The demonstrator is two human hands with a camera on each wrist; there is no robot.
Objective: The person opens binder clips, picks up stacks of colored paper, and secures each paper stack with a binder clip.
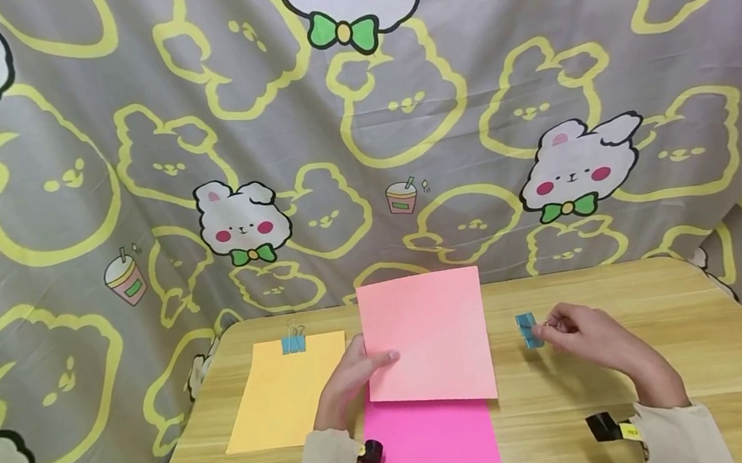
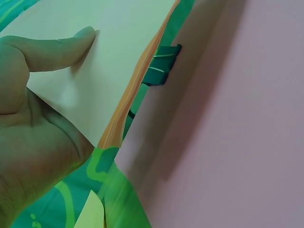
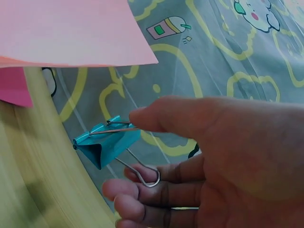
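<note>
My left hand (image 1: pixel 347 379) grips a stack of light pink paper (image 1: pixel 426 340) at its left side, thumb across the front face and the other fingers hidden behind. Raised and tilted, the stack overlaps a bright pink sheet (image 1: pixel 431 435) on the table. In the left wrist view its layered edge (image 2: pixel 137 80) shows, with a teal binder clip (image 2: pixel 161 66) visible beyond. To the right of the stack, my right hand (image 1: pixel 592 332) holds a blue binder clip (image 3: pixel 107 140) by its wire handles, thumb on one and fingers by the other. The clip is apart from the paper.
At the left of the wooden table (image 1: pixel 544 425) lies yellow paper (image 1: pixel 287 401), with another blue binder clip (image 1: pixel 293 344) on its top edge. A grey curtain (image 1: pixel 305 139) with cartoon rabbits hangs right behind the table's far edge.
</note>
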